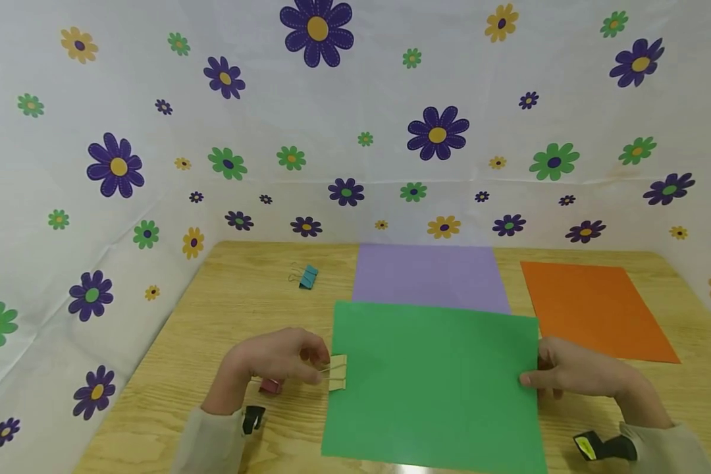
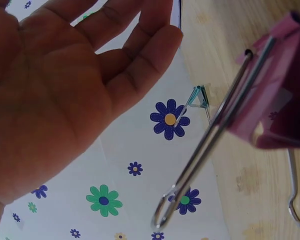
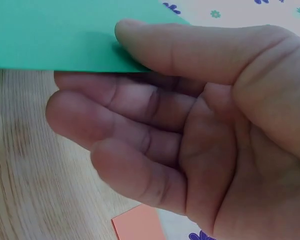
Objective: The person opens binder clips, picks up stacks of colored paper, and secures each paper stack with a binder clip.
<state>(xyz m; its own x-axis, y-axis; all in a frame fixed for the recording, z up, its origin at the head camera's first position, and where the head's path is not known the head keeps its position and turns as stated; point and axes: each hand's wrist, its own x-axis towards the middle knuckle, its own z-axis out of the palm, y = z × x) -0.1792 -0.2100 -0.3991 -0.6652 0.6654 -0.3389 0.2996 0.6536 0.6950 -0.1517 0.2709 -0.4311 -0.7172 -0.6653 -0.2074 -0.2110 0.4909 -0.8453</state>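
A green sheet of paper [image 1: 435,385] is held up above the table between both hands. On its left edge sits a pale yellow binder clip [image 1: 338,372], whose wire handles reach the fingers of my left hand [image 1: 284,355]. In the left wrist view the fingertips of that left hand [image 2: 85,75] are out of frame. My right hand [image 1: 577,368] pinches the sheet's right edge. In the right wrist view the thumb lies on top of the green sheet [image 3: 65,35], and the fingers of my right hand [image 3: 190,115] are curled beneath it.
A pink binder clip [image 1: 270,386] lies below my left hand, large in the left wrist view. Farther back on the wooden table [image 1: 237,276] lies a teal binder clip [image 1: 309,277]. A purple sheet [image 1: 426,276] and an orange sheet [image 1: 598,309] lie behind. Flowered cloth [image 1: 379,85] surrounds the table.
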